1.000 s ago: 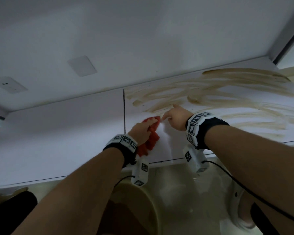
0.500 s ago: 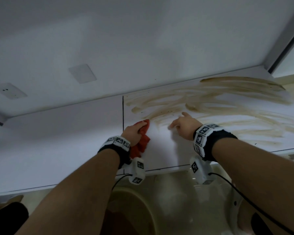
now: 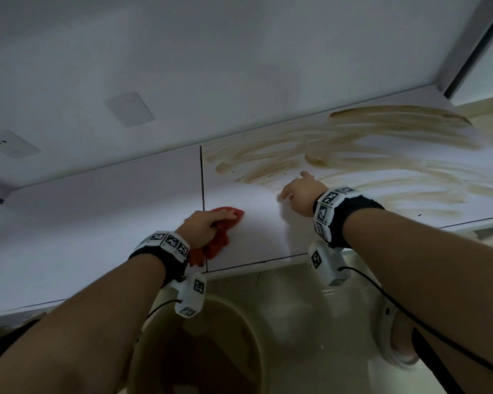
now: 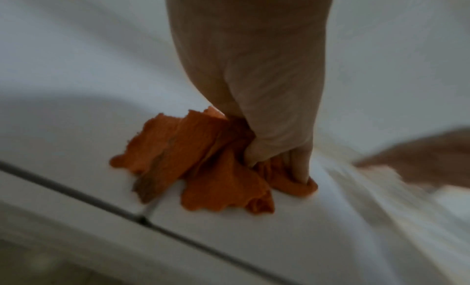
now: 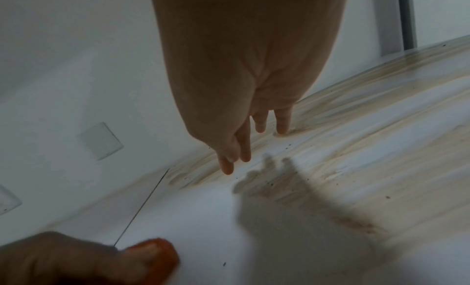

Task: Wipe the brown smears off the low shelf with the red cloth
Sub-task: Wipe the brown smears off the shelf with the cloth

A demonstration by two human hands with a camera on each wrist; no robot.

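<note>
My left hand (image 3: 208, 223) grips the crumpled red cloth (image 3: 219, 237) and presses it on the white low shelf (image 3: 97, 223), right at the dark seam between two panels. In the left wrist view the cloth (image 4: 203, 168) is bunched under my curled fingers (image 4: 279, 152), with a brown stain on one fold. Brown smears (image 3: 382, 143) cover the right panel from the middle to the far right. My right hand (image 3: 299, 191) rests there with straight fingers (image 5: 244, 148), its tips at the near edge of the smears (image 5: 330, 148).
A white wall (image 3: 239, 66) rises behind the shelf, with two blank cover plates (image 3: 130, 109). A dark window frame (image 3: 473, 46) stands at the far right. Below the shelf edge sits a beige bucket (image 3: 205, 351) on a pale floor.
My left hand has drawn the cloth back toward the shelf's front edge and a little left, away from the smears. My right hand stayed near the smears and shifted slightly right.
</note>
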